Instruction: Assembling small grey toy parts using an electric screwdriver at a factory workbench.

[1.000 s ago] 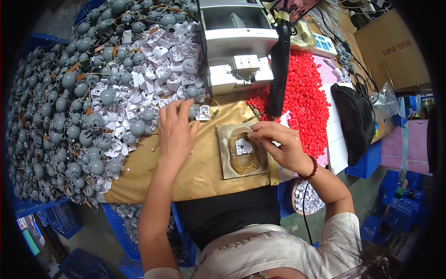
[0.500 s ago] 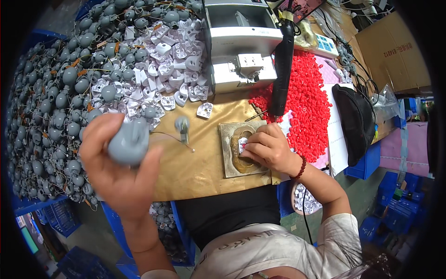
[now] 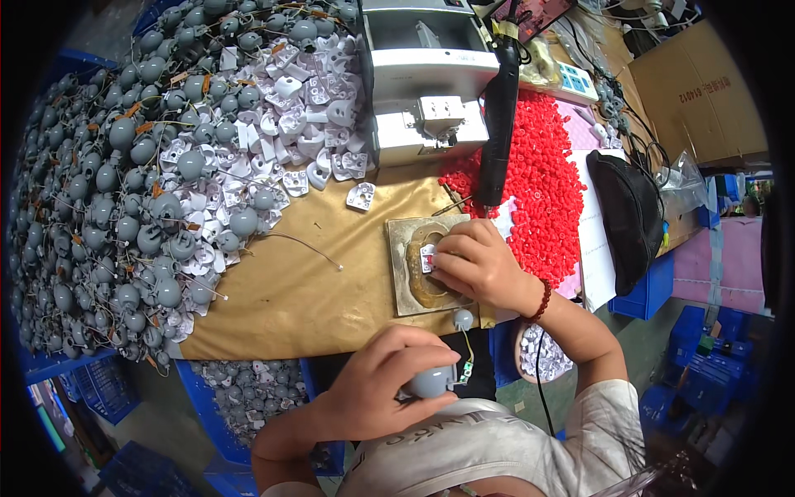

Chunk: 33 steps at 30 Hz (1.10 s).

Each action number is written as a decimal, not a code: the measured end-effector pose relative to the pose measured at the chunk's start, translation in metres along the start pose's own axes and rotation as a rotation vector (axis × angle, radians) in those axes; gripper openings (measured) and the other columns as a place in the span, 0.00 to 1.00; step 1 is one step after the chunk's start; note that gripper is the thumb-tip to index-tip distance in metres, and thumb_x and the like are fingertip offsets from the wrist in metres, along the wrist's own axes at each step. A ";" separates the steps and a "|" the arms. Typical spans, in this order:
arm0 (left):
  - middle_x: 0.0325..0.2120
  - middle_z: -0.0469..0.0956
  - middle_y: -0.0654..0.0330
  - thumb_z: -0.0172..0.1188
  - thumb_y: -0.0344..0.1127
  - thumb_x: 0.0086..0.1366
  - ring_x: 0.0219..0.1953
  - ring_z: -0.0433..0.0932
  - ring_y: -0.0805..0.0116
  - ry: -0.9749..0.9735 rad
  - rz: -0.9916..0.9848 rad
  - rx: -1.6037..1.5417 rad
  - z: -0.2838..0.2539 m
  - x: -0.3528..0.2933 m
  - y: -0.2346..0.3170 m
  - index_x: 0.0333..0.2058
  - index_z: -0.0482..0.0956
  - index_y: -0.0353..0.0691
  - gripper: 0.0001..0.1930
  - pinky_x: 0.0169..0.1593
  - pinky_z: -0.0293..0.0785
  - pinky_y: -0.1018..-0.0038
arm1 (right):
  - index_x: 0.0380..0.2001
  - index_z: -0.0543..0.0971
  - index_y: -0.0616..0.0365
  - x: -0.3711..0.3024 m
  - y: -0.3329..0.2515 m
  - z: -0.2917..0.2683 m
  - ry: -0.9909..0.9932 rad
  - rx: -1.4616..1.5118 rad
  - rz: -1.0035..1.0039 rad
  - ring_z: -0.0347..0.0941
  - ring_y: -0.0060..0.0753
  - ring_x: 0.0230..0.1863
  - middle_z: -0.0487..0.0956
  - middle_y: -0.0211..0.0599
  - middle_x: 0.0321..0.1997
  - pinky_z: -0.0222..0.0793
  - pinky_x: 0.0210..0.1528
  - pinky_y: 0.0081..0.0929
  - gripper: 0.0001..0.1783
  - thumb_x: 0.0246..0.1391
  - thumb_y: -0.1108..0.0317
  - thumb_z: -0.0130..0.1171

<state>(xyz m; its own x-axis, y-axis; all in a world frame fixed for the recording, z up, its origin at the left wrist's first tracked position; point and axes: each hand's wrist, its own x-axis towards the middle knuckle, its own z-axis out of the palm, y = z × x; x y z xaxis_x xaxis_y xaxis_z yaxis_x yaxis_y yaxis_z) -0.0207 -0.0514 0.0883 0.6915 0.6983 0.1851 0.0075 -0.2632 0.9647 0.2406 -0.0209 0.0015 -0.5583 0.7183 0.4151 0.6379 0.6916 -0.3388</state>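
My left hand (image 3: 368,388) is closed around a grey ball-shaped plastic housing (image 3: 431,383), near my body just off the table's front edge. From it a thin wire leads to a small green circuit board (image 3: 467,370) and a smaller grey ball (image 3: 464,319), which hangs by the table edge. My right hand (image 3: 482,265) pinches a small white plastic part (image 3: 427,258) with a bit of red in it. That part sits in the hollow of a square metal fixture plate (image 3: 403,286); the fingers hide some of it.
Heaped grey ball housings (image 3: 108,178) with wires cover the left side, beside white plastic parts (image 3: 319,108). A silver machine (image 3: 435,74) stands at the back. A black electric screwdriver (image 3: 499,124) hangs above the plate. Small red parts (image 3: 546,199) and a black pouch (image 3: 627,219) lie right.
My left hand has carried the grey ball housing from over the table's left side rightward and toward my body. My right hand stays at the fixture plate.
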 end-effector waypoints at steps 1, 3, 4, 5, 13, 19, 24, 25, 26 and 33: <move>0.46 0.76 0.53 0.78 0.29 0.52 0.48 0.79 0.58 -0.018 -0.009 -0.004 0.005 -0.001 -0.004 0.52 0.77 0.40 0.28 0.50 0.77 0.66 | 0.39 0.80 0.54 -0.001 0.000 0.000 -0.017 -0.030 -0.013 0.73 0.40 0.49 0.77 0.34 0.44 0.67 0.50 0.40 0.15 0.45 0.68 0.68; 0.45 0.77 0.53 0.78 0.29 0.51 0.47 0.79 0.58 -0.050 -0.027 0.000 0.013 -0.004 -0.009 0.52 0.77 0.39 0.28 0.50 0.77 0.66 | 0.40 0.80 0.54 -0.003 0.000 -0.001 -0.049 -0.094 -0.040 0.72 0.40 0.49 0.77 0.35 0.45 0.67 0.51 0.40 0.15 0.46 0.66 0.65; 0.46 0.77 0.54 0.78 0.29 0.52 0.48 0.79 0.58 -0.064 -0.036 0.010 0.017 -0.005 -0.010 0.51 0.77 0.39 0.28 0.50 0.77 0.66 | 0.41 0.79 0.53 -0.003 -0.002 -0.002 -0.062 -0.119 -0.040 0.72 0.40 0.50 0.77 0.36 0.46 0.67 0.51 0.41 0.15 0.47 0.65 0.63; 0.46 0.77 0.54 0.78 0.29 0.52 0.48 0.79 0.58 -0.077 -0.046 0.019 0.019 -0.006 -0.011 0.51 0.77 0.39 0.28 0.51 0.77 0.67 | 0.41 0.79 0.53 -0.002 -0.004 -0.004 -0.075 -0.143 -0.041 0.72 0.40 0.50 0.76 0.36 0.46 0.67 0.51 0.41 0.16 0.47 0.64 0.62; 0.46 0.75 0.54 0.75 0.34 0.56 0.49 0.78 0.56 -0.082 -0.063 0.001 0.026 -0.010 -0.015 0.53 0.77 0.41 0.26 0.52 0.76 0.64 | 0.42 0.78 0.53 0.002 -0.019 -0.007 -0.074 -0.199 0.059 0.72 0.41 0.50 0.76 0.37 0.46 0.68 0.51 0.41 0.17 0.46 0.66 0.65; 0.44 0.76 0.51 0.79 0.28 0.50 0.46 0.79 0.56 0.103 -0.049 0.006 0.025 0.000 -0.014 0.50 0.74 0.39 0.29 0.49 0.76 0.66 | 0.49 0.78 0.58 -0.005 -0.019 -0.017 0.115 0.530 0.276 0.73 0.46 0.53 0.76 0.41 0.50 0.69 0.57 0.40 0.24 0.48 0.68 0.73; 0.44 0.74 0.50 0.77 0.25 0.51 0.46 0.77 0.53 0.420 0.022 0.256 0.021 0.011 -0.034 0.47 0.73 0.38 0.26 0.48 0.76 0.64 | 0.58 0.78 0.64 -0.005 -0.024 -0.046 -0.668 1.521 0.566 0.79 0.22 0.37 0.83 0.30 0.36 0.76 0.45 0.23 0.19 0.70 0.65 0.58; 0.44 0.74 0.50 0.76 0.24 0.52 0.46 0.77 0.53 0.461 0.018 0.245 0.020 0.009 -0.040 0.47 0.73 0.38 0.26 0.48 0.76 0.64 | 0.57 0.78 0.63 -0.004 -0.022 -0.050 -0.674 1.464 0.655 0.78 0.21 0.36 0.83 0.29 0.35 0.76 0.43 0.22 0.18 0.70 0.65 0.57; 0.44 0.74 0.50 0.76 0.24 0.52 0.46 0.77 0.54 0.502 0.014 0.234 0.020 0.008 -0.046 0.47 0.73 0.38 0.25 0.48 0.76 0.64 | 0.57 0.78 0.62 -0.002 -0.018 -0.053 -0.679 1.404 0.744 0.78 0.19 0.34 0.83 0.28 0.34 0.76 0.40 0.22 0.18 0.70 0.66 0.57; 0.44 0.74 0.52 0.73 0.22 0.53 0.46 0.76 0.52 0.426 -0.011 0.386 0.032 0.002 -0.075 0.46 0.74 0.41 0.23 0.48 0.74 0.62 | 0.45 0.85 0.57 0.006 -0.010 -0.027 -0.204 0.447 0.342 0.80 0.36 0.32 0.83 0.39 0.35 0.76 0.32 0.31 0.13 0.55 0.77 0.64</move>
<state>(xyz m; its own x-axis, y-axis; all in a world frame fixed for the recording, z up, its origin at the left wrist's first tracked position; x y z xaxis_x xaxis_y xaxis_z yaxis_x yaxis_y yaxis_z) 0.0029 -0.0518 0.0104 0.3386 0.8878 0.3117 0.3314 -0.4225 0.8436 0.2455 -0.0261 0.0305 -0.4790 0.8754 0.0642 0.5391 0.3512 -0.7656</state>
